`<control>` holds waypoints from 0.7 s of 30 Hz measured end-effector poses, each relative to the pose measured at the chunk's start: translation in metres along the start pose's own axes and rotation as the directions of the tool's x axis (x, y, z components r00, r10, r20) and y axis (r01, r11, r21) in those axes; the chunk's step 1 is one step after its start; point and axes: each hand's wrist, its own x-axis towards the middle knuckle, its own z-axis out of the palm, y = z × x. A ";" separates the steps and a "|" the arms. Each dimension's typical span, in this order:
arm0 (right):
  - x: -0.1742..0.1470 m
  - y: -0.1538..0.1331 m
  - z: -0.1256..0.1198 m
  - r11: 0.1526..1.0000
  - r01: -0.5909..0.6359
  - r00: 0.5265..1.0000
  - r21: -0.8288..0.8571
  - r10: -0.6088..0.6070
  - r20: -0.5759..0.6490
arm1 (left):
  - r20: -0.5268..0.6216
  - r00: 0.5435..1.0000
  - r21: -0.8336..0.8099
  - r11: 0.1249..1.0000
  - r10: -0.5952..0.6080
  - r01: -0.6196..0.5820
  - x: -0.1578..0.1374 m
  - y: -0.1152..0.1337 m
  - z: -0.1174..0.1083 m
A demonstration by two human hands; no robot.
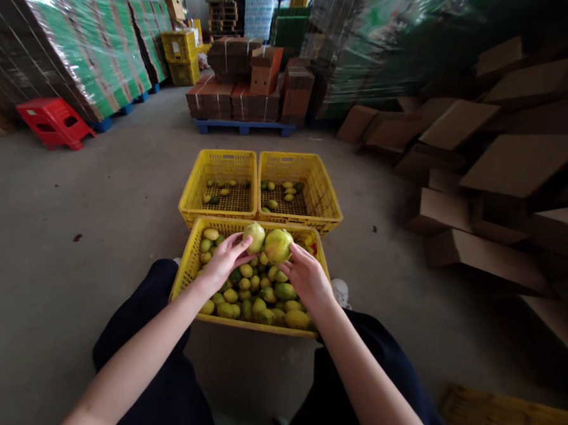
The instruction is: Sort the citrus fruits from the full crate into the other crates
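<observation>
A seated person holds up two round citrus fruits over the near yellow slotted plastic crate (pixel 187 263), which sits between their knees and is heaped with small yellow-green fruit. The left hand (pixel 224 261) pinches a pale yellow-green fruit (pixel 255 237) between thumb and fingertips, fingers curled narrowly around its left side. The right hand (pixel 307 276) props a larger, greener fruit (pixel 278 245) from below and the right, fingertips closed against the rind. The two fruits sit just beside each other, above the far rim of the crate.

Each fruit looks firm and fairly light, easy to lift with one hand; the rind appears smooth with a slight shine, so a grip around the widest part, fingers spread rather than pinching, would seem the surest hold. The skin likely bruises if squeezed or dropped.

Farther off on the concrete floor stand two more yellow plastic crates, the left one (pixel 192 192) and the right one (pixel 321 188) each holding only a few fruits. Flattened brown cardboard boxes (pixel 510 162) pile up at right; a red plastic stool (pixel 53 122) stands far left.
</observation>
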 end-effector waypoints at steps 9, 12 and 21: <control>0.007 0.009 -0.004 0.996 -0.039 0.999 0.083 0.042 -0.029 | 0.041 0.998 -0.077 0.995 -0.055 0.058 0.001 0.000 -0.001; 0.006 0.009 -0.001 0.997 -0.008 0.999 0.072 0.011 -0.049 | 0.011 0.998 -0.064 0.996 -0.057 0.058 0.002 -0.002 -0.003; 0.007 0.009 -0.006 0.998 -0.038 0.999 0.044 0.039 -0.014 | -0.010 1.000 -0.023 0.999 -0.024 0.024 0.002 0.000 -0.002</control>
